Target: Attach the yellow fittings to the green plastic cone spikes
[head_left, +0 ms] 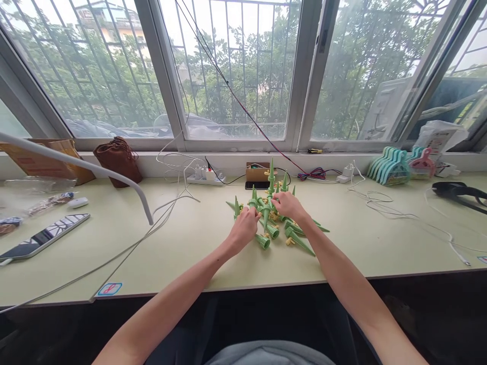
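Observation:
A loose pile of green plastic plant watering spikes (300, 241) with small yellow valves lies in the middle of the desk. Several of them stand upright with their points up, such as the tall spike (271, 177) at the back. My left hand (244, 226) is closed around a green spike at the pile's left side, and its fingers hide most of that piece. With bent fingers, my right hand (289, 204) pinches another green spike (267, 215) that points downward near the pile's centre. Two open socket ends face me below the hands.
Behind the pile, a phone (258, 185) leans on a small cardboard box (257, 172). A power strip (205, 177) and loose white cables (167, 215) run to the left. Teal dustpan sets (388, 166) stand at the right, near black headphones (460, 192). A brown pouch (117, 162) sits by the window.

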A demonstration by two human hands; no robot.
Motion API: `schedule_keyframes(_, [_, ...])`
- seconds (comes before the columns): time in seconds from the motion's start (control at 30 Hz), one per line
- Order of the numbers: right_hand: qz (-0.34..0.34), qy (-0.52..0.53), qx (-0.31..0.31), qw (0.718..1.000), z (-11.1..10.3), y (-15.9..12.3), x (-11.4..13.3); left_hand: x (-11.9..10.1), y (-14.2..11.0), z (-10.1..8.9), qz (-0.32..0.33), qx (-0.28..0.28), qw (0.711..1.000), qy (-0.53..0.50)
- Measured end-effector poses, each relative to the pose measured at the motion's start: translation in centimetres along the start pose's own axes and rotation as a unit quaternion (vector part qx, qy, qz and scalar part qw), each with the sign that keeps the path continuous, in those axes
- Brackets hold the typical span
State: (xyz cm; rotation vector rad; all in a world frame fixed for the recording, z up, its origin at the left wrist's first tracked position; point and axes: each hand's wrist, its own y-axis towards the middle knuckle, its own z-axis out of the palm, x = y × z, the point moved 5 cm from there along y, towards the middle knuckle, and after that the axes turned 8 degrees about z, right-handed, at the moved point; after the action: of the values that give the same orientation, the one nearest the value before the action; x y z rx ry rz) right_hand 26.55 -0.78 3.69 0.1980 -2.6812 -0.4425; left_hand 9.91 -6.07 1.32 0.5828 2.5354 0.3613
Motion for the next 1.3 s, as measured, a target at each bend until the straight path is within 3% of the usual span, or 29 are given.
schedule_keyframes(0.3, [-0.001, -0.029, 0.046, 0.999, 0.6, -0.1, 0.2, -0.2, -0.1, 0.0, 0.013, -0.011, 1.0, -0.023])
schedule_keyframes(0.47, [0.01, -0.053, 0.061, 0.997, 0.5, -0.2, 0.2, -0.9, 0.0, 0.4, 0.052, -0.004, 0.998, -0.026])
schedule_keyframes(0.67, [-0.003, -0.033, 0.039, 0.999, 0.5, -0.1, 0.2, -1.3, 0.0, 0.7, 0.073, 0.028, 0.997, 0.01])
schedule_keyframes(0.87, [-0.016, 0.024, -0.038, 0.999, -0.4, 0.1, 0.2, -0.7, 0.2, 1.4, 0.072, 0.043, 0.996, 0.03])
schedule_keyframes(1.0, [-0.011, 0.058, -0.07, 0.996, -0.7, 0.2, 0.1, -0.3, 0.2, 1.1, 0.06, 0.003, 0.998, 0.011])
schedule_keyframes(1.2, [-0.01, 0.096, -0.081, 0.992, -0.8, 0.2, 0.0, -0.5, 0.2, -0.9, 0.065, -0.106, 0.991, -0.039])
schedule_keyframes(1.3, [-0.014, 0.126, -0.104, 0.986, -1.1, 0.2, 0.1, -0.5, 0.1, -1.3, 0.063, -0.127, 0.989, -0.051])
